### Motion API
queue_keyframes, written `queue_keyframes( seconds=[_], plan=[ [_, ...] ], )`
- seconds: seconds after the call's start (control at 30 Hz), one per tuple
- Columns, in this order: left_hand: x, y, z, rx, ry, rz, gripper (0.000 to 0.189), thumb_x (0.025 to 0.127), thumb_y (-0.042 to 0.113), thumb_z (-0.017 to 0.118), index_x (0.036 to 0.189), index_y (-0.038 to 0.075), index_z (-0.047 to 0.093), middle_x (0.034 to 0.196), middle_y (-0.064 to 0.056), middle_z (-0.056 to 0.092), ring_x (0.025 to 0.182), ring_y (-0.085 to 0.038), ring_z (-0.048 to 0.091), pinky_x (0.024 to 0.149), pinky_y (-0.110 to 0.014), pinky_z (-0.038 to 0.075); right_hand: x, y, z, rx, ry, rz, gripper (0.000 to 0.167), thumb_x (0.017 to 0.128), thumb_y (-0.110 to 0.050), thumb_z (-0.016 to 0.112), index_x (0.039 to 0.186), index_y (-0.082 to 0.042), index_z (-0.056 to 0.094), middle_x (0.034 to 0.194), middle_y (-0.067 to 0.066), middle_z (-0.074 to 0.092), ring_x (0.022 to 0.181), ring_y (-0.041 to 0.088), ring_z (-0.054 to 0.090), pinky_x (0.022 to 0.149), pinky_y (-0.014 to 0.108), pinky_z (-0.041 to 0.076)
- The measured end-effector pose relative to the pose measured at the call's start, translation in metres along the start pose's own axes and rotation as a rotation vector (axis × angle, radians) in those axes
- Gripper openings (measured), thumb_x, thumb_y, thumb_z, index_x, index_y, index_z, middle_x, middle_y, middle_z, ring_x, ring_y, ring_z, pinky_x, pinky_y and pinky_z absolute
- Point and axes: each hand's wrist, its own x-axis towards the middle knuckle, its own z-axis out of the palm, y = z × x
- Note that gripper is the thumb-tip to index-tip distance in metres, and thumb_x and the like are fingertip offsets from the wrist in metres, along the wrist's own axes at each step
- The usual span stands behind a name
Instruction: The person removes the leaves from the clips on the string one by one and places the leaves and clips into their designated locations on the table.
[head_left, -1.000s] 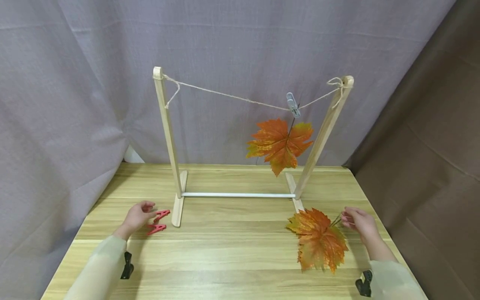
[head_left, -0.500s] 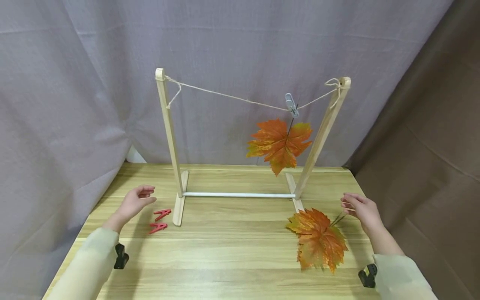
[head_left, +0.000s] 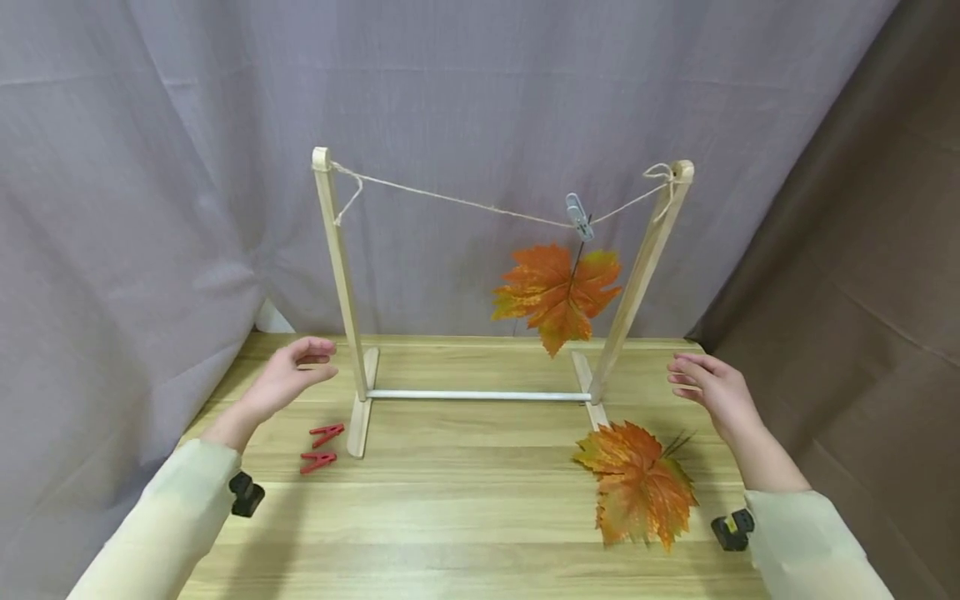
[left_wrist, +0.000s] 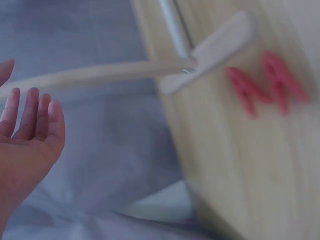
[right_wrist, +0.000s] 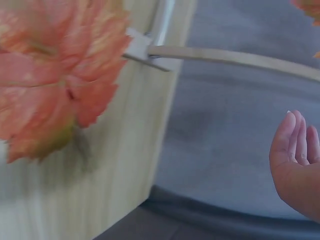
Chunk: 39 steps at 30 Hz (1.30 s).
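The left hand is raised beside the rack's left post, fingers loosely bent and holding nothing. Below it, two red clothespins lie on the table; both also appear in the left wrist view. Opposite, the right hand hovers empty to the right of the right post. Orange maple leaves, seemingly stacked, lie under it with their stems pointing to the back right. A single orange maple leaf hangs from the string, held by a grey-blue clothespin near the right end.
A white crossbar joins the two wooden feet of the rack. The wooden table ends at a grey curtain behind, with a brown curtain on the right. A black wrist camera sits at the left sleeve.
Both hands have risen from the table. The left has moved away from the red clothespins; the right has left the stems of the lying leaves. The hanging leaf stays on the string.
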Motion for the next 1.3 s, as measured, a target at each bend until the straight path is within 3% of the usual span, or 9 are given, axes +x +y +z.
queue_keyframes(
  seconds=[0.3,0.5,0.7,0.8,1.0,1.3],
  plan=[
    [0.013,0.047,-0.001,-0.018,-0.062,0.073,0.039,0.088,0.008,0.062,0.123,-0.005,0.051,0.126,-0.023,0.054,0.116,-0.034,0.051,0.084,-0.014,0.044,0.004,-0.032,0.026,0.009,-0.051,-0.08,0.009,0.093,-0.017,0.057,0.099,-0.021,0.063,0.086,-0.014,0.07,0.078,0.002,0.066,0.068,0.018,0.054],
    [0.023,0.071,-0.002,-0.025,-0.058,0.12,0.04,0.086,0.005,0.063,0.123,-0.004,0.051,0.126,-0.021,0.055,0.116,-0.033,0.052,0.09,-0.023,0.046,0.009,-0.05,0.041,-0.023,-0.06,-0.112,0.01,0.092,-0.019,0.059,0.102,-0.019,0.061,0.088,-0.014,0.069,0.079,0.001,0.065,0.069,0.017,0.054],
    [0.032,0.102,-0.003,-0.041,-0.063,0.171,0.04,0.085,0.004,0.064,0.123,-0.003,0.052,0.124,-0.019,0.057,0.109,-0.019,0.055,0.084,-0.017,0.047,0.017,-0.069,0.057,-0.089,-0.063,-0.133,0.019,0.091,-0.022,0.06,0.107,-0.012,0.059,0.089,-0.015,0.069,0.08,0.001,0.065,0.069,0.016,0.053],
    [0.038,0.119,-0.003,-0.055,-0.052,0.203,0.04,0.085,0.003,0.064,0.123,-0.003,0.052,0.123,-0.018,0.058,0.106,-0.014,0.055,0.088,-0.021,0.048,0.022,-0.077,0.065,-0.125,-0.061,-0.141,0.023,0.091,-0.021,0.061,0.11,-0.008,0.057,0.088,-0.015,0.068,0.078,0.0,0.064,0.069,0.015,0.053],
    [0.05,0.149,0.003,-0.104,-0.057,0.246,0.041,0.086,0.003,0.063,0.125,-0.002,0.051,0.126,-0.019,0.056,0.114,-0.025,0.053,0.099,-0.042,0.043,0.028,-0.093,0.082,-0.215,-0.038,-0.156,0.024,0.09,-0.021,0.062,0.111,-0.01,0.057,0.087,-0.019,0.067,0.078,-0.003,0.063,0.067,0.013,0.051],
    [0.07,0.184,0.022,-0.158,-0.06,0.299,0.049,0.084,0.004,0.066,0.129,0.0,0.046,0.128,-0.017,0.055,0.117,-0.028,0.052,0.101,-0.038,0.043,0.031,-0.114,0.107,-0.104,-0.036,-0.224,0.033,0.088,-0.014,0.064,0.119,-0.003,0.056,0.093,-0.01,0.064,0.081,0.002,0.063,0.067,0.016,0.053]
  ],
)
